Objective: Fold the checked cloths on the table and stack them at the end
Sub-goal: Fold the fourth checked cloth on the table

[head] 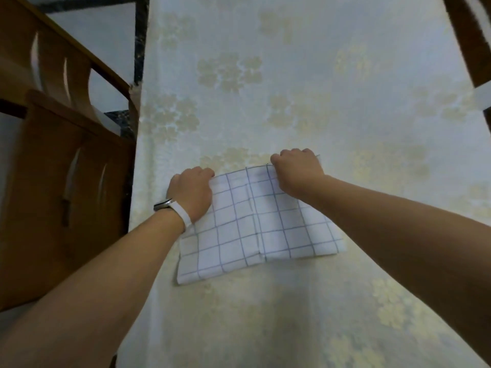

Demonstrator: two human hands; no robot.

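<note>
Head view looks down on a single checked cloth (255, 229) lying flat on the tabletop (318, 75), which is draped in a pale flowered cover. The cloth is white with thin blue lines and seems already doubled, with a crease running from its far edge to its near edge about the middle. The left hand (190, 192) sits on the cloth's far-left corner and the right hand (297, 172) on its far-right corner. Each grip is curled tight and appears to pinch the far edge, though the fingertips are hidden under the knuckles. A white wristband (183, 216) circles the left wrist. Left of the cloth, off the tabletop, stands a wooden chair (53, 160). No other cloth or stack shows.

The cloth looks thin, light and limp, so it should lift with no effort but sag and skew if held at one point. Holding two corners of one edge keeps that edge straight. The likely next fold brings the far edge toward the near one, and the corners need matching before the crease is pressed. On the smooth cover the cloth may slide.
</note>
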